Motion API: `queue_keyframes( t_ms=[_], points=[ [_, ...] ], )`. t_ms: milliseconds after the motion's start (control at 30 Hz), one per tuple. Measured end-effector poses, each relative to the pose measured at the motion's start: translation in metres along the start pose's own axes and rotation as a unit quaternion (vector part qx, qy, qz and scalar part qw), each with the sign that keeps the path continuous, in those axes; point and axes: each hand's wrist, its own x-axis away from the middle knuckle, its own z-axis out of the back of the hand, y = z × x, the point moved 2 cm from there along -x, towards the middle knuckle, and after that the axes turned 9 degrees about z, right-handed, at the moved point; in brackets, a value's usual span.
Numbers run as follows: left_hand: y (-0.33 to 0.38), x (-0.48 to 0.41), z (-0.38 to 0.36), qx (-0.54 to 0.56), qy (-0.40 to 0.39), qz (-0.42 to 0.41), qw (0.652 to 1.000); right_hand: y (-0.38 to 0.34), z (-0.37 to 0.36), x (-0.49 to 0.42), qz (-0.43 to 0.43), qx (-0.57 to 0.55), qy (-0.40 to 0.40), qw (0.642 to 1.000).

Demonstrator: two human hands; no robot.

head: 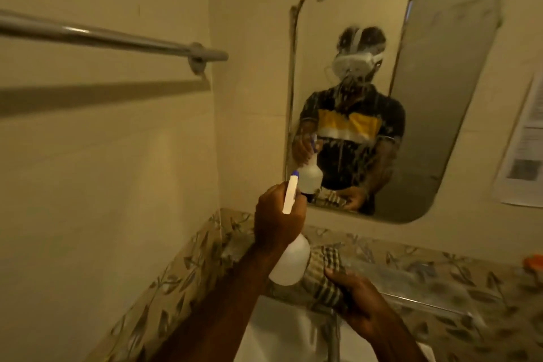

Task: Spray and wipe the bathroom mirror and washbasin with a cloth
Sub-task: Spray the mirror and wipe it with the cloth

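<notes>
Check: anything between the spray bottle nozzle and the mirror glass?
Nothing solid. In the head view the spray bottle, held in the left hand, faces the mirror across open air; droplets and runs already streak the glass.

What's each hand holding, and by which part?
Left hand grips the spray bottle at its neck, by the trigger. Right hand holds the checked cloth by its near edge.

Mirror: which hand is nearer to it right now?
Left. The left hand holds the spray bottle raised just below the mirror, nozzle aimed at the glass. The right hand sits lower, gripping the checked cloth over the washbasin.
</notes>
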Motion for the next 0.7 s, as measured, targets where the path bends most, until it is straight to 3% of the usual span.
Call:
queue_keyframes(
  t_ms=[233,467,700],
  points=[
    [0.036,-0.007,0.006,-0.003,0.006,-0.006,1.000,-0.019,0.009,0.019,0.021,-0.056,0.006,0.998],
    [0.076,-0.021,0.009,0.017,0.014,0.008,1.000,-0.093,-0.023,0.031,0.158,-0.051,-0.028,0.986],
    [0.151,-0.046,0.027,0.055,0.037,0.020,0.998,-0.186,-0.059,0.053,0.282,-0.056,0.008,0.958]
  ],
)
